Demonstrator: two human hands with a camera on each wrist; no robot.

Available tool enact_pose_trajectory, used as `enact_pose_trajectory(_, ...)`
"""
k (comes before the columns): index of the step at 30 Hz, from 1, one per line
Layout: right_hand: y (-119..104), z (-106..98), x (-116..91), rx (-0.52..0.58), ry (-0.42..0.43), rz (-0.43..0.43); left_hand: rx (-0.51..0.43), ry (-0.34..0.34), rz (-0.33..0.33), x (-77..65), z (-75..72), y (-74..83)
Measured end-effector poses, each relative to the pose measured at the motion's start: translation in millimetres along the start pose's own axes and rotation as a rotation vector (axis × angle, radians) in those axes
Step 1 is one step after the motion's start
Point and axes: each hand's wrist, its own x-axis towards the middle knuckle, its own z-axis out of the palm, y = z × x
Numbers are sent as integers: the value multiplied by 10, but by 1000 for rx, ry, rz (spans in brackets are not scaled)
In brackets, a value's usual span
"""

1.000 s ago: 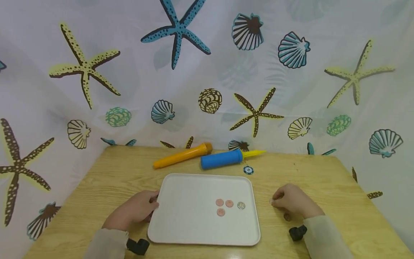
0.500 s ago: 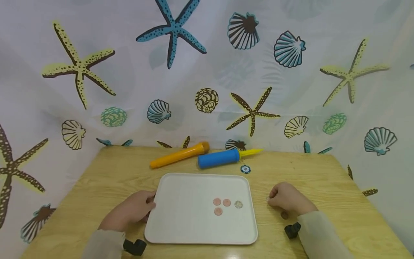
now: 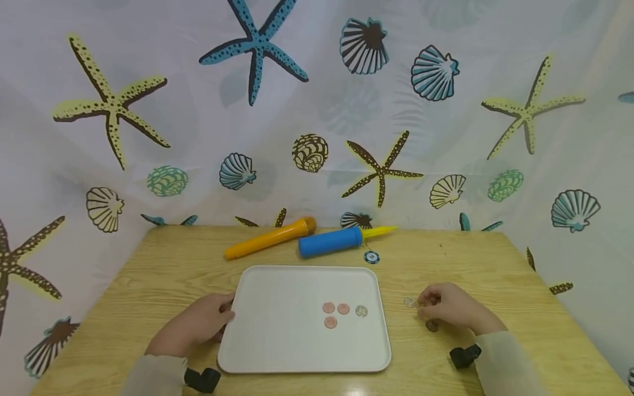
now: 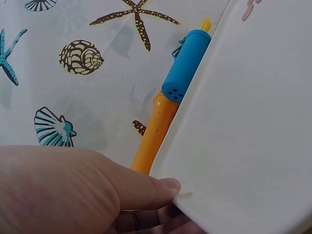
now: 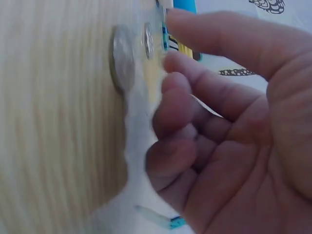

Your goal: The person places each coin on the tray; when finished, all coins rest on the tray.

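Note:
My left hand [image 3: 190, 324] grips the left edge of a white tray [image 3: 277, 335]; in the left wrist view the thumb lies on top and the fingers reach underneath. On the tray lie three copper coins [image 3: 329, 308] and a silver coin [image 3: 361, 311]. To the right of the tray, my right hand [image 3: 453, 308] hovers low over the table. In the right wrist view its thumb and forefinger stand apart, with nothing seen between them. A silver coin [image 3: 408, 302] lies just left of the fingertips. Below the hand sits a darker coin [image 3: 431, 325], blurred in the right wrist view.
Behind the tray lie an orange microphone-shaped thing [image 3: 269, 238] and a blue hand pump [image 3: 331, 242] with a yellow nozzle. A poker chip [image 3: 372, 257] is near the nozzle. A sea-patterned cloth [image 3: 277, 126] hangs behind the wooden table [image 3: 178, 269].
My right hand has let go of the silver coin beside the tray and drawn back to the right, its fingers parting. The left hand keeps its grip. The head view has shifted slightly.

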Motion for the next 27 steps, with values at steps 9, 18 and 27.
enact_pose_trajectory(9,18,-71,-184,-84,-85,43,-2,-11,-10,-8,-25,6)
enact_pose_trajectory(18,-82,-65,-129,-117,-50,99,-4,-7,-11,11,-50,-12)
enact_pose_trajectory(27,-54,-55,-116,-85,-61,86,-10,-6,-2,9,-29,-4)
